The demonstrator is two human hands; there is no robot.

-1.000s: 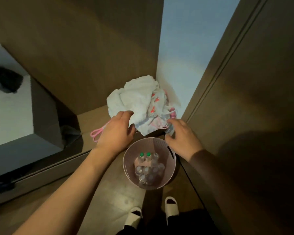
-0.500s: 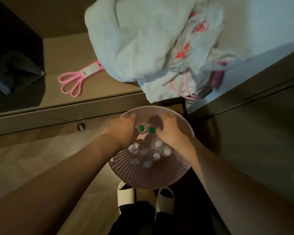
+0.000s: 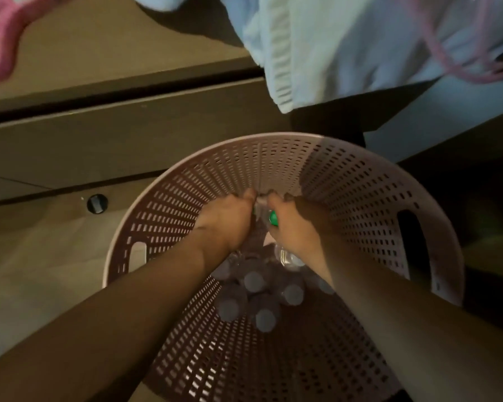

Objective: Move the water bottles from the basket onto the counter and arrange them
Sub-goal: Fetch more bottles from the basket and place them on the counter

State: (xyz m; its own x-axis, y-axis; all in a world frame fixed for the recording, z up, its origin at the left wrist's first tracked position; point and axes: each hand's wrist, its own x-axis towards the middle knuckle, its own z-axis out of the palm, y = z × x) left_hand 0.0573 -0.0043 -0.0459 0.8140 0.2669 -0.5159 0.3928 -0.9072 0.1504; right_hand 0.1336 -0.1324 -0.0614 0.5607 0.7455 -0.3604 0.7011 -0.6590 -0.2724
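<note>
Clear water bottles (image 3: 254, 281) stand caps-up, packed at the bottom of the perforated pink basket (image 3: 360, 181). Left hand (image 3: 225, 220) and right hand (image 3: 295, 224) are deep inside by the far wall, fingers curled; right around a green-capped bottle (image 3: 273, 218), left's hold can't tell. Tabletop (image 3: 105, 53) edge above, cloth pile (image 3: 346, 39) overhanging it.

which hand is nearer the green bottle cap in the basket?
Right. The right hand is curled around the green cap, touching it. The left hand sits just to the cap's left, also deep in the basket, apparently gripping something hidden.
</note>
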